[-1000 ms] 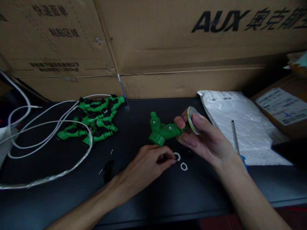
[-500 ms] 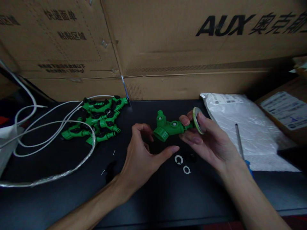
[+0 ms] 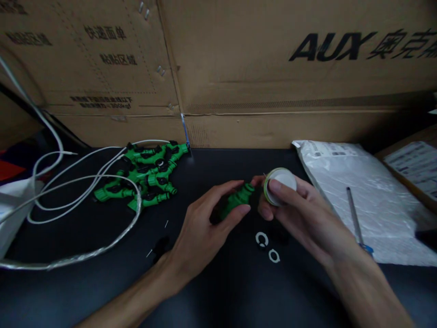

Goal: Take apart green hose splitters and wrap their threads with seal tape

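Note:
My left hand point(image 3: 201, 228) is closed around a green plastic hose splitter point(image 3: 240, 197), thumb on the near side and fingers on the far side. Its narrow threaded end points up to the right, while the rest is hidden in the palm. Between thumb and fingers, my right hand point(image 3: 307, 214) grips a small round tin point(image 3: 287, 178) with a white face and yellowish rim. The tin is tilted, its face toward me. On the dark table below lie a white ring point(image 3: 261, 234) and a second, smaller white ring point(image 3: 272, 250).
Several green splitters point(image 3: 150, 180) with black valves are piled at the left, beside looped white cable point(image 3: 102, 175). A white padded mailer point(image 3: 336, 182) lies right, with a screwdriver point(image 3: 355, 216) on it. A large cardboard box point(image 3: 239, 68) stands behind. Small pins lie near my left wrist.
My left hand has closed on the splitter, and my right hand has let go of it, keeping the tin. The tin's white face has turned toward me. The view has shifted slightly.

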Motion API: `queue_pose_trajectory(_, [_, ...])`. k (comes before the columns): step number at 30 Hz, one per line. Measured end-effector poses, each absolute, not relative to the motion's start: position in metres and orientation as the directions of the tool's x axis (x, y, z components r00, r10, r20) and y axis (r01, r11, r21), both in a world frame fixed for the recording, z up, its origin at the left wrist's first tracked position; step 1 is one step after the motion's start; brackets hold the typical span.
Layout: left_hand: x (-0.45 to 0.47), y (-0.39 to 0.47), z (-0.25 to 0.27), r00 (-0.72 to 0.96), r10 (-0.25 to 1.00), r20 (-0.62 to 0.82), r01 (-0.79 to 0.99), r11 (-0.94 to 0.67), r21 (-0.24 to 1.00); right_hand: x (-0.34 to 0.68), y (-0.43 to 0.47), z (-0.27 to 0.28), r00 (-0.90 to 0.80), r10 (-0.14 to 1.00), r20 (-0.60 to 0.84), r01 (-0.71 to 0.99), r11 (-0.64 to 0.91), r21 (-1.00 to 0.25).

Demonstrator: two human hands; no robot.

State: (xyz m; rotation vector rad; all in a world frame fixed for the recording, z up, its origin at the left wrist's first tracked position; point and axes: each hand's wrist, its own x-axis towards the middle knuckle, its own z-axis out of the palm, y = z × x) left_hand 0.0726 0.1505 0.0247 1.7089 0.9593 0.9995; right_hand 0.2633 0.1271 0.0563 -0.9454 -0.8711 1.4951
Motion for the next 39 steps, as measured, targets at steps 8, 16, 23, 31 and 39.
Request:
queue_pose_trajectory(8, [0.0756, 0.1536, 0.0305, 0.280, 0.952, -0.126, -0.100, 0.159, 0.982, 0.2607, 0.1235, 0.0537, -0.107, 0.982, -0.153, -0.209, -0.172, -0.963])
queue_pose_trajectory(16, [0.0762, 0.1500, 0.0310, 0.316, 0.928, -0.196, -0.209, 0.269, 0.940, 0.2589, 0.1246, 0.0557, -0.153, 0.977, -0.151, -0.086, -0.166, -0.982])
queue_pose_trajectory(23, [0.0754, 0.1480, 0.0337, 0.316, 0.919, -0.236, -0.221, 0.313, 0.924, 0.2573, 0.1235, 0.0590, -0.171, 0.978, -0.122, -0.070, -0.135, -0.988])
queue_pose_trajectory(31, [0.0760, 0.1467, 0.0346, 0.321, 0.912, -0.256, -0.228, 0.337, 0.914, 0.2579, 0.1212, 0.0564, -0.166, 0.976, -0.141, -0.091, -0.158, -0.983])
queue_pose_trajectory(39, [0.0767, 0.1477, 0.0350, 0.305, 0.921, -0.243, -0.188, 0.308, 0.932, 0.2589, 0.1201, 0.0557, -0.169, 0.977, -0.133, -0.100, -0.151, -0.983])
